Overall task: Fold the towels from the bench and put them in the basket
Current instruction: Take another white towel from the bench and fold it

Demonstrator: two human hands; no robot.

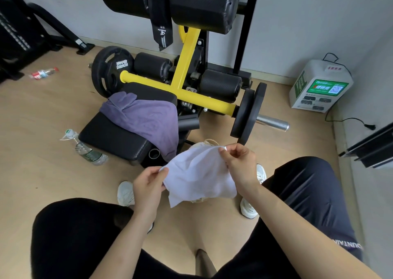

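A white towel (pixel 197 174) hangs between my two hands above the floor, in front of my knees. My left hand (pixel 148 183) pinches its near left corner. My right hand (pixel 238 164) pinches the far upper edge. Behind and under the towel, only a pale woven rim of the basket (pixel 207 143) shows; the rest is hidden. A purple towel (pixel 146 119) lies crumpled across the black bench pad (pixel 114 138), draping over its right end.
The yellow-framed weight machine (pixel 182 81) with black plates (pixel 246 115) stands just beyond the bench. Plastic bottles (pixel 89 151) lie on the wooden floor at left. A white charging box (pixel 319 87) with a cord sits at the right wall.
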